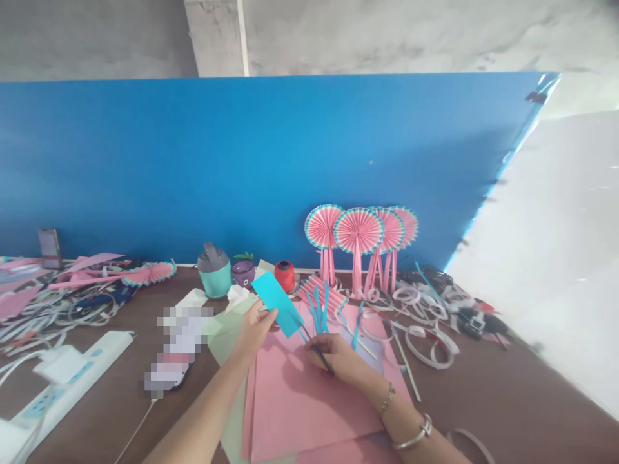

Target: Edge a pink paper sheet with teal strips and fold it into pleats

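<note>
A bright blue strip of paper (pixel 278 304) is pinched by its left edge in my left hand (pixel 258 325), tilted above the pink sheets. My right hand (pixel 333 356) is closed on dark scissors (pixel 320 356), whose blades point up-left at the paper's lower right end. A narrow blue sliver hangs by the blades; whether it is still joined to the paper I cannot tell. Just beyond my right hand lie several thin blue strips (pixel 319 312). Beneath both hands is a stack of pink paper (pixel 309 412).
Several pink pleated paper fans (pixel 358 232) lean against the blue partition (pixel 242 161). Behind my left hand stand a teal bottle (pixel 216 277), a purple pot (pixel 243 273) and a red thread spool (pixel 285 276). A power strip (pixel 97 361) lies left; white strip coils (pixel 430 341) lie right.
</note>
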The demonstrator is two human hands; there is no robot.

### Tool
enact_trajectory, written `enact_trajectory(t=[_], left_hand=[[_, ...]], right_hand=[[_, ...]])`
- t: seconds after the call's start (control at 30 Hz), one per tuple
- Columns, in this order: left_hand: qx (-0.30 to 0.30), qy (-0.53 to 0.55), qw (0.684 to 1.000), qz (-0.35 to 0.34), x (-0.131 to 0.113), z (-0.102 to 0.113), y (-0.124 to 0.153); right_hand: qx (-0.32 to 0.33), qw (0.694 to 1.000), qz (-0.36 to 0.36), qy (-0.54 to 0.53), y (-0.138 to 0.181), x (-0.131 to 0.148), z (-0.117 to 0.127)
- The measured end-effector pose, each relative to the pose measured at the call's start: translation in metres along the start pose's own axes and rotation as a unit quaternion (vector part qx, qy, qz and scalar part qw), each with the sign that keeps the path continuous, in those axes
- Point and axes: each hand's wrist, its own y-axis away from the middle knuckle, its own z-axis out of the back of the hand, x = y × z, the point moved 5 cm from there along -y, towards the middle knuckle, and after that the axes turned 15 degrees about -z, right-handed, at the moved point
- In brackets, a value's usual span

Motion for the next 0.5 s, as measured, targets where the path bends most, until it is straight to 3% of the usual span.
enact_trajectory(t=[0.5], left_hand=[[-0.006,0.014,1.000,-0.002,0.0038,0.0008,-0.0019]], right_hand=[[-0.006,1.000,0.003,0.004,0.0005,0.0003,0.0005]])
